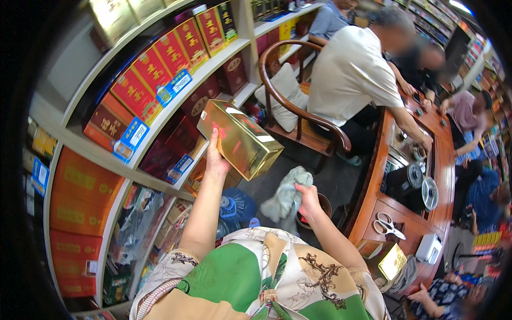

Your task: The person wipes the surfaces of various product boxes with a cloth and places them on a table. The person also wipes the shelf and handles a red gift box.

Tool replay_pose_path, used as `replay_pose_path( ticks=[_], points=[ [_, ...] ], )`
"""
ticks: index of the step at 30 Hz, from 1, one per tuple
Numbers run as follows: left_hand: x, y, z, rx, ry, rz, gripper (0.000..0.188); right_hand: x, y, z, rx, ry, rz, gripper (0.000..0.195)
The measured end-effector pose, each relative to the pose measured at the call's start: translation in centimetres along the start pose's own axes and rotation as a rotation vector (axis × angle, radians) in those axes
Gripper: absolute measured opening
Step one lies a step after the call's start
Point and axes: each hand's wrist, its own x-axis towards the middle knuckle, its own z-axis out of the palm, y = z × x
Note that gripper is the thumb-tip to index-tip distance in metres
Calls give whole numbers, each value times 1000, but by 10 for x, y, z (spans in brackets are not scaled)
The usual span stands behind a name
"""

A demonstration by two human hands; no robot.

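My left hand (218, 156) grips a shiny gold gift box (244, 140) with red writing, tilted in the air before the shelves. Its thumb lies across the near face; the fingers behind are hidden. In my right hand (310, 200) is a bunched grey-green cloth (288, 192), which hangs below the box and apart from it. Beneath the cloth, a bin (324, 206) on the floor is partly covered by my right hand and wrist.
Wooden shelves (214, 56) with red and gold boxes (150, 76) curve along the left. Blue water bottles (236, 204) stand on the floor. A person in a white shirt (348, 76) sits in a wooden chair (280, 100) at a tea table (440, 168) bearing scissors (388, 226). Several other people sit around it.
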Motion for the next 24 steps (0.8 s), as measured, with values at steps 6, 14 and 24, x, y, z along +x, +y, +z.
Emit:
replay_pose_path(
  ticks=[6,14,24],
  points=[
    [-1,-16,-1,126,-170,-67,47,7,19,53,452,-169,156,38],
    [-23,-27,-4,685,-626,-318,54,24,-37,8,262,-315,32,24],
    [-51,-82,57,1083,-1075,-619,57,-43,-88,-68,290,-81,-500,31]
  ],
)
